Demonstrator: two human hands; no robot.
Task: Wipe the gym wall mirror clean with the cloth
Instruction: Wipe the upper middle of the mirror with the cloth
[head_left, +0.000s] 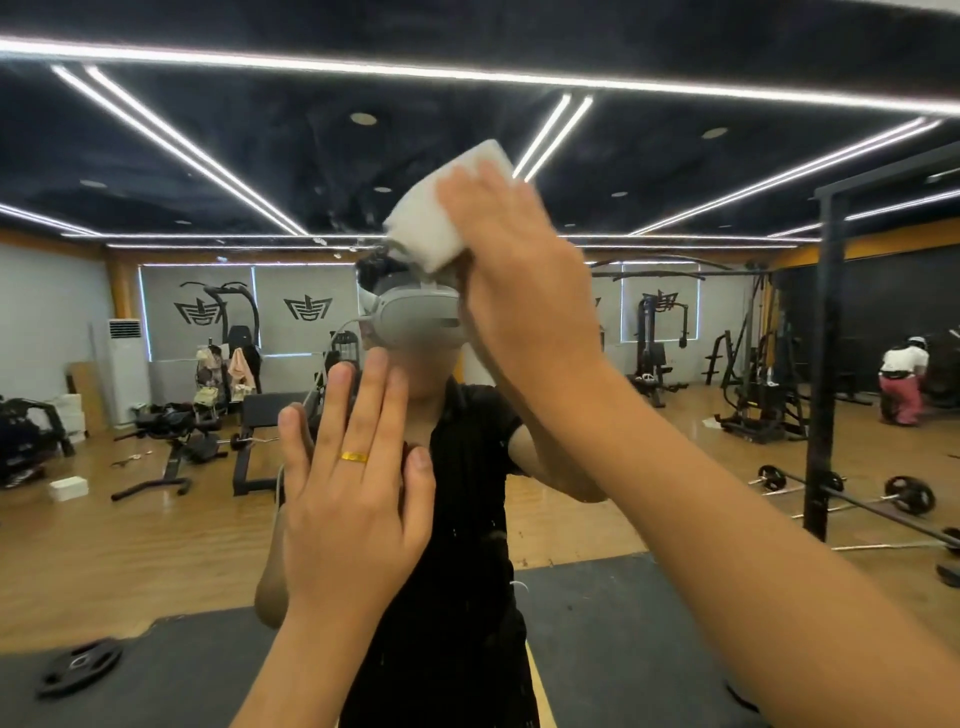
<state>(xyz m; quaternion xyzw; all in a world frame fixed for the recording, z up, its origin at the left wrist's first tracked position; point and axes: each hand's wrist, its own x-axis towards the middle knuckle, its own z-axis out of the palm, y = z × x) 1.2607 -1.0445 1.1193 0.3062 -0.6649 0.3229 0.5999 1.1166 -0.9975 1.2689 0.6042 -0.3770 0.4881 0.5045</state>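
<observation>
I hold the folded white cloth (441, 208) high on the wall mirror (156, 519), well above its middle and level with the reflected ceiling lights, because that upper stretch of glass seems to be the part I am wiping now. My right hand (498, 249) lies over the cloth, its fingers (467, 187) spread across the back of the pad and the thumb apparently tucked round its lower edge. That way I grip it and press it flat to the glass at once, though blur softens the outline. The right arm reaches up and across from the lower right, wrist bent slightly inward. My left hand (348, 493) holds nothing. Its fingers are straight and close together, a gold ring (354, 457) on one, the palm raised toward the mirror lower down and left of the cloth, probably to steady me. I cannot tell whether it touches the glass. Small specks remain lower down on the mirror.
</observation>
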